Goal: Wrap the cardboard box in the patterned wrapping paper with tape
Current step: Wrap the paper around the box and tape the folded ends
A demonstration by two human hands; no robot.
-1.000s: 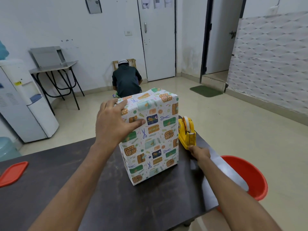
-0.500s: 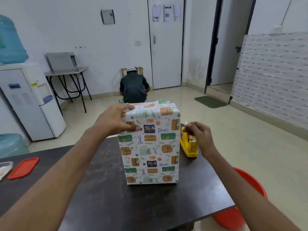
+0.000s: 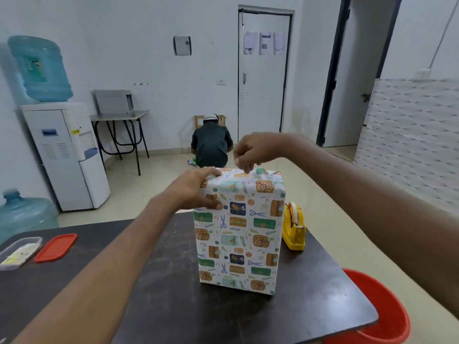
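The top fold of the wrapping paper (image 3: 263, 173) should be held flat and taut while tape is pressed across the seam. The box (image 3: 238, 240), upright on the table (image 3: 173, 309) just beside the tape dispenser (image 3: 294, 230), is gripped at its upper corner by the left hand (image 3: 191, 192). The right hand (image 3: 251, 150) is curled over the top; whether tape is pinched cannot be told.

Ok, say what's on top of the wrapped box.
The left hand grips the wrapped box at its top left corner; the right hand touches its folded top. Any tape beneath is hidden.
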